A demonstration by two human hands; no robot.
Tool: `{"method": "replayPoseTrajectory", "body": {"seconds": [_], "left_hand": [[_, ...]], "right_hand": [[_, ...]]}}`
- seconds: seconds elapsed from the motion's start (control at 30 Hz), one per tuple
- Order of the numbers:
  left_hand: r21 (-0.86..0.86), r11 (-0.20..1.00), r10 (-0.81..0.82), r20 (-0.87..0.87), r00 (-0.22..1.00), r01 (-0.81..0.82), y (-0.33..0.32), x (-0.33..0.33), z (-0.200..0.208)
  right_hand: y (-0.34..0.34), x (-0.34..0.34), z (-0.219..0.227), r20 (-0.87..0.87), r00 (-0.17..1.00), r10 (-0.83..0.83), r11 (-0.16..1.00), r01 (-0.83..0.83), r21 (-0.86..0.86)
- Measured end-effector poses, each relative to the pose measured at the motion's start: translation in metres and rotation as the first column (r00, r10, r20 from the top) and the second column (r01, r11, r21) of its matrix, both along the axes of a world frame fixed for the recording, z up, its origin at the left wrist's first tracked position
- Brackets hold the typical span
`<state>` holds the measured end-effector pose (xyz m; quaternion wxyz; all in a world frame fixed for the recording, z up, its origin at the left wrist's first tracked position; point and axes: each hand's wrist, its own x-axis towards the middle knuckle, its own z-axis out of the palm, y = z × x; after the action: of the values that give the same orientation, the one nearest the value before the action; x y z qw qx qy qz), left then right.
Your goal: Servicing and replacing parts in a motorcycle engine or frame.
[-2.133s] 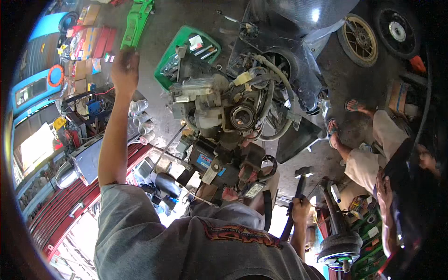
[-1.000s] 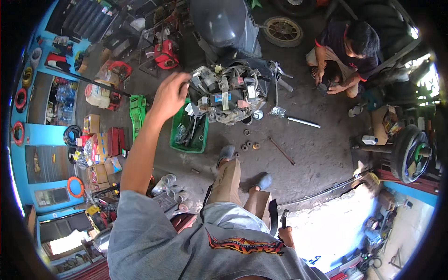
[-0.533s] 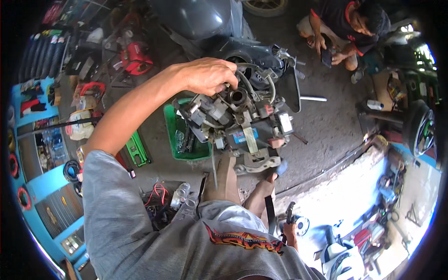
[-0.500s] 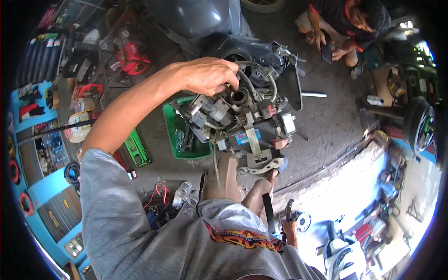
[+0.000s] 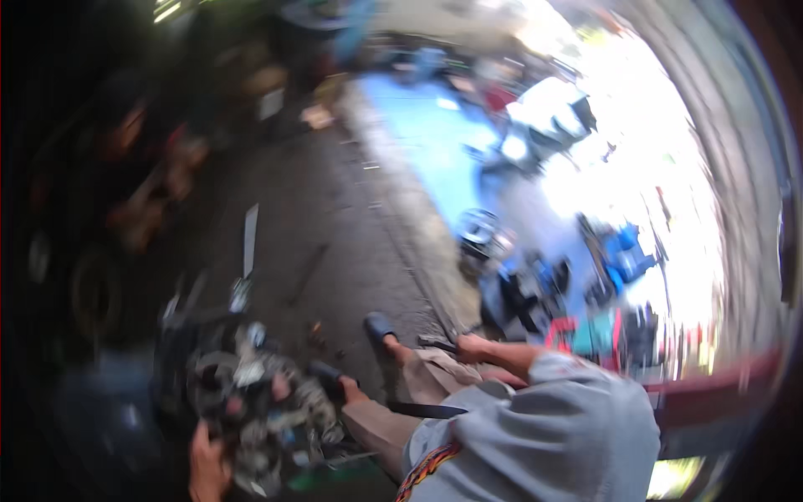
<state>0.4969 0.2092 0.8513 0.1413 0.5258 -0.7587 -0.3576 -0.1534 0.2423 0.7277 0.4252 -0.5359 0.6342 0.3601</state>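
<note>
A stripped-down motorcycle (image 5: 280, 414) with bare mechanical parts stands at the lower left, smeared by motion. At its left side is my left hand (image 5: 207, 468), touching or close to the parts; blur hides its fingers. My right hand (image 5: 475, 348) is away from the machine, beside my right thigh, with its fingers closed round a dark bar-like tool (image 5: 437, 341) whose kind I cannot make out. Part of a green tray (image 5: 339, 475) shows under the motorcycle's near side.
A blurred person (image 5: 138, 188) is at the left, beyond the motorcycle. A pale raised edge (image 5: 393, 226) borders the dark floor. On the bright side lie a round metal part (image 5: 479, 230), a blue object (image 5: 627, 255) and a red-framed green box (image 5: 590, 339).
My view has swung to the right, so the motorcycle and left hand now sit at the lower left. The right hand still grips the dark tool.
</note>
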Motion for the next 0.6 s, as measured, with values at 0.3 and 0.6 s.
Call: {"method": "replayPoseTrajectory", "body": {"seconds": [0.3,0.6], "left_hand": [[-0.029,0.983,-0.180,0.023,0.983,0.181,-0.009,0.028,-0.050],[0.497,0.867,0.184,-0.259,0.948,-0.033,-0.025,0.003,-0.011]], "right_hand": [[0.051,-0.015,0.010,-0.047,0.959,-0.279,0.957,0.273,-0.103],[0.076,-0.018,0.006,-0.069,0.944,-0.322,0.945,0.317,-0.077]]}}
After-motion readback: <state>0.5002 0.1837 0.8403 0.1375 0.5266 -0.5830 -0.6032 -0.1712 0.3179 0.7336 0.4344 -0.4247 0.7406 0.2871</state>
